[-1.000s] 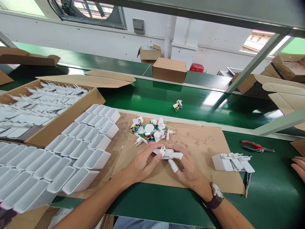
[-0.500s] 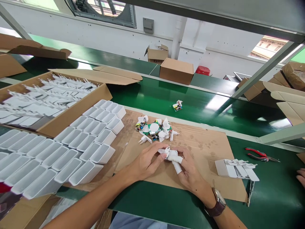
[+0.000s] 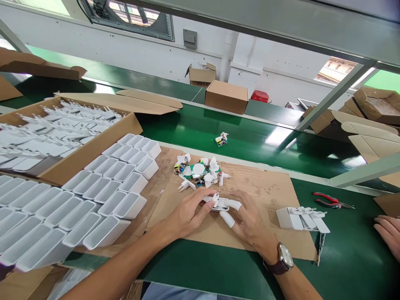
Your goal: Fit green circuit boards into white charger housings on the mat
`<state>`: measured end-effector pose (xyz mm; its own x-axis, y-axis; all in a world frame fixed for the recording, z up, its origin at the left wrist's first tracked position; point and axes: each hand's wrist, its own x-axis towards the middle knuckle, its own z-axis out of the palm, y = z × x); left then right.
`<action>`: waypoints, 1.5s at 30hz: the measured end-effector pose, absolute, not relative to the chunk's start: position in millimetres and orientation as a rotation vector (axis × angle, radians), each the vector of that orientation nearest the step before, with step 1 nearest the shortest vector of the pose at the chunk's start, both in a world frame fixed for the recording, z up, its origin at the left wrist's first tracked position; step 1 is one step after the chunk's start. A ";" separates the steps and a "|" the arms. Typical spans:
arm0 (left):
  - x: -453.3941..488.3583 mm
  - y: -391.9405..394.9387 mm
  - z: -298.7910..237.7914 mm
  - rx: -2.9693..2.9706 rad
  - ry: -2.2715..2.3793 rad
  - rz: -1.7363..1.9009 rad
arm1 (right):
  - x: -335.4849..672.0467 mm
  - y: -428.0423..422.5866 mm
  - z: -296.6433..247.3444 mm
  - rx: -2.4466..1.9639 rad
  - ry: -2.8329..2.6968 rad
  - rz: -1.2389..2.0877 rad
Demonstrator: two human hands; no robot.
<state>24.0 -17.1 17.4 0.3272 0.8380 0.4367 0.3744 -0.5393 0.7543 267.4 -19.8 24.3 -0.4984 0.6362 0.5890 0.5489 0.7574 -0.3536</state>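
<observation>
Your left hand [image 3: 189, 213] pinches a small white plug part [image 3: 216, 197] between thumb and fingers, at a white case [image 3: 223, 203]. Your right hand [image 3: 249, 223] is half open by the case's right end; I can't tell whether it grips. Beneath is a cardboard sheet [image 3: 259, 177], circuit boards and white parts [image 3: 198, 170] just beyond. White shells [image 3: 102, 187] stand left; pliers [image 3: 331, 203] lie right on the desk [image 3: 200, 262].

Smooth plastic plug [image 3: 215, 198], matt cardboard [image 3: 265, 187]

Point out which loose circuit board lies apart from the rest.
The circuit board lying alone on the shiny green belt; the other visible boards are bunched together with white parts on the cardboard sheet.
</observation>
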 end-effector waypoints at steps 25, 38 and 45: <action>18.1 -18.1 27.0 2.200 0.725 1.326 | 270.7 -26.2 12.8 -0.665 -2.274 0.239; 17.4 -20.9 25.7 2.190 0.723 1.300 | 267.4 -26.4 17.6 -0.722 -2.209 0.366; 22.3 -18.1 21.1 2.253 0.916 1.321 | 270.3 -24.4 15.4 -0.826 -2.185 0.392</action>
